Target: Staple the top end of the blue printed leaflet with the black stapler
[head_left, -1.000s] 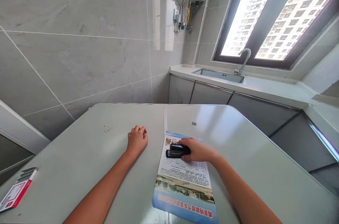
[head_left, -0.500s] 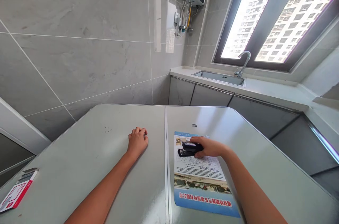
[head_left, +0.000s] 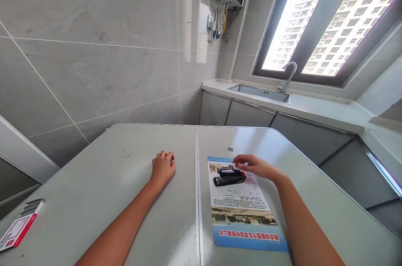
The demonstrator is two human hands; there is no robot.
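A black stapler (head_left: 230, 177) with a red spot at its right end lies on a printed blue-and-white sheet (head_left: 240, 211). Just behind and to the right of the stapler, my right hand (head_left: 256, 166) hovers over the sheet's far right edge, fingers loosely apart and holding nothing. My left hand (head_left: 163, 169) rests on the table left of the seam, its fingers curled in. Something small and dark shows by its fingertips, too small to name. Beyond the sheet sits a short strip of staples (head_left: 230, 149).
Loose staples (head_left: 127, 153) are scattered on the left half of the grey table (head_left: 103, 199). A red-and-white box (head_left: 21, 226) lies at its left edge. Behind stand a counter with a sink (head_left: 260, 92), a tap and a window.
My right hand has let go of the stapler and moved back and to the right. The stapler and sheet have shifted slightly right. My left hand stays put.
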